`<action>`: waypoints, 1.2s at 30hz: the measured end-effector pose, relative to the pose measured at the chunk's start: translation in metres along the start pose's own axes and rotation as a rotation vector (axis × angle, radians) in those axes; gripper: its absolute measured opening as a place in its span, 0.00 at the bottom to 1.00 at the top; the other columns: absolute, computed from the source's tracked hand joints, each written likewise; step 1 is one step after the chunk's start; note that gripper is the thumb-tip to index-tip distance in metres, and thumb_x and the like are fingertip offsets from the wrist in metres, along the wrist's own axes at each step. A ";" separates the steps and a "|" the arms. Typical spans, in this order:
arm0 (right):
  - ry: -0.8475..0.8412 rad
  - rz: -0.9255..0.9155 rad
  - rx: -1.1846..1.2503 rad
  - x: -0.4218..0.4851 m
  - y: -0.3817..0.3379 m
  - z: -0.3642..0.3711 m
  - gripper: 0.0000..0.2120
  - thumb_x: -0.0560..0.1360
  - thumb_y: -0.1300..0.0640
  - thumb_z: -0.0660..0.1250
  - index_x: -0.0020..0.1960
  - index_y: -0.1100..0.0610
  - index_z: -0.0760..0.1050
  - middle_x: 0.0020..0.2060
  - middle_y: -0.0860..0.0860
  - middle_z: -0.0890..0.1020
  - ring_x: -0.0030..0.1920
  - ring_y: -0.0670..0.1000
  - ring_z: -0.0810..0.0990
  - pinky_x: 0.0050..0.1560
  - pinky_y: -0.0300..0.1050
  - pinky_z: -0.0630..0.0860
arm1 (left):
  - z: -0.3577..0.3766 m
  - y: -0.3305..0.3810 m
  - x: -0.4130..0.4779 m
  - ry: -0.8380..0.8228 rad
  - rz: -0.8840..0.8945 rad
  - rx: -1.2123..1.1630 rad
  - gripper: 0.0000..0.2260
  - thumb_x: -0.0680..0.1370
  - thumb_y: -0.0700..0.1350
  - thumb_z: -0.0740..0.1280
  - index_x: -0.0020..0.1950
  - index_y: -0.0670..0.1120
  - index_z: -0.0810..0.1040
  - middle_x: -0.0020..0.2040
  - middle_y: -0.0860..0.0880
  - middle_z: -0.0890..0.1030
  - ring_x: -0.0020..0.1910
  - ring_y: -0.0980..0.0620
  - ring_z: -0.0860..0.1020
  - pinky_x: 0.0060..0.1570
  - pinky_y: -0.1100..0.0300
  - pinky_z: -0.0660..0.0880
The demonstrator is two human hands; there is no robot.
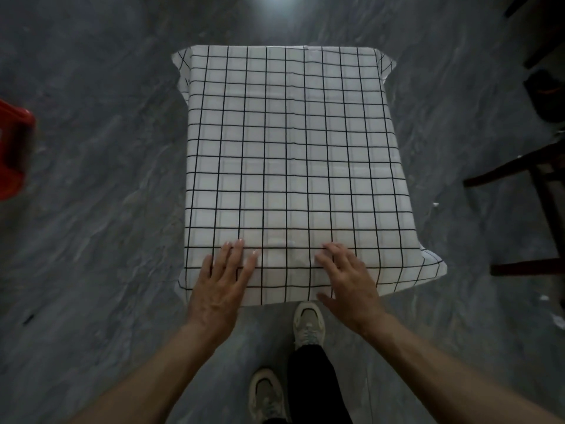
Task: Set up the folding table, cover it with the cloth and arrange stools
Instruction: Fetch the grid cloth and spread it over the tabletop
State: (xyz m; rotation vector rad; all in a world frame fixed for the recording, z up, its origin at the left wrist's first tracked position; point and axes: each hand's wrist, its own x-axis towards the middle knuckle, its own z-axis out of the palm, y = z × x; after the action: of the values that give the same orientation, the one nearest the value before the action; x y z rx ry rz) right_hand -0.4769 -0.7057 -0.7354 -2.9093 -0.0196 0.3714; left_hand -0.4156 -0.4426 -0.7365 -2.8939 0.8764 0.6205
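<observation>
Forearms [137, 377] reach forward | left hand [220, 286], right hand [348, 283]: fingers [234, 250] straight, flat on grid cloth [290, 148] at its near edge, gripping nothing | cloth drapes the hidden counter, long axis running away | red stool [12, 154] well left, nearer left hand

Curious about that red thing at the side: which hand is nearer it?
Left. The left hand rests on the cloth, right of the red stool; the right hand rests farther right.

The tablecloth [293, 166] is smooth, matt white fabric with a thin black grid. The floor [101, 228] looks like grey veined stone, faintly glossy. The stool [13, 151] is shiny red plastic.
</observation>
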 end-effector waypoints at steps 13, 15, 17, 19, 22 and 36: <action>0.086 -0.111 0.000 -0.016 -0.034 0.018 0.27 0.57 0.60 0.79 0.54 0.53 0.74 0.50 0.52 0.76 0.49 0.53 0.76 0.47 0.46 0.76 | 0.016 -0.004 -0.024 0.387 0.109 -0.217 0.12 0.66 0.37 0.76 0.45 0.45 0.77 0.40 0.47 0.76 0.40 0.48 0.74 0.38 0.55 0.73; 0.134 -0.098 -0.014 -0.014 -0.032 0.021 0.19 0.61 0.64 0.77 0.50 0.54 0.76 0.45 0.51 0.77 0.45 0.52 0.76 0.43 0.45 0.75 | 0.015 -0.001 -0.024 0.386 0.110 -0.240 0.12 0.66 0.36 0.76 0.44 0.45 0.77 0.39 0.47 0.76 0.37 0.50 0.73 0.36 0.59 0.71; 0.162 -0.106 0.004 -0.012 -0.030 0.022 0.15 0.64 0.65 0.76 0.47 0.55 0.77 0.41 0.51 0.78 0.41 0.52 0.76 0.40 0.45 0.73 | 0.016 0.001 -0.024 0.366 0.106 -0.247 0.11 0.66 0.36 0.76 0.43 0.44 0.77 0.37 0.47 0.76 0.35 0.50 0.72 0.34 0.61 0.68; 0.159 -0.115 0.034 -0.013 -0.028 0.022 0.13 0.65 0.66 0.76 0.46 0.56 0.77 0.40 0.52 0.78 0.40 0.53 0.76 0.38 0.46 0.73 | 0.020 0.003 -0.025 0.332 0.105 -0.245 0.11 0.66 0.36 0.76 0.43 0.44 0.77 0.37 0.47 0.75 0.35 0.51 0.72 0.32 0.61 0.67; 0.143 -0.126 0.058 -0.022 -0.023 0.023 0.12 0.65 0.65 0.76 0.44 0.56 0.76 0.39 0.52 0.78 0.40 0.54 0.76 0.38 0.48 0.74 | 0.027 0.008 -0.030 0.287 0.108 -0.233 0.12 0.66 0.35 0.76 0.43 0.45 0.77 0.38 0.48 0.75 0.35 0.51 0.71 0.31 0.61 0.69; 0.156 -0.099 0.262 -0.026 -0.017 0.003 0.18 0.73 0.47 0.68 0.61 0.51 0.75 0.55 0.50 0.76 0.55 0.49 0.74 0.54 0.44 0.76 | 0.002 0.024 -0.025 0.297 -0.012 -0.268 0.21 0.74 0.58 0.66 0.62 0.49 0.72 0.59 0.49 0.74 0.58 0.49 0.72 0.55 0.54 0.75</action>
State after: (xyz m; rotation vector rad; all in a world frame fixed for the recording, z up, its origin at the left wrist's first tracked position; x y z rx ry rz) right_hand -0.5022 -0.6895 -0.7283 -2.6569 -0.0841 0.1196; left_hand -0.4483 -0.4491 -0.7269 -3.2917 0.8620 0.3329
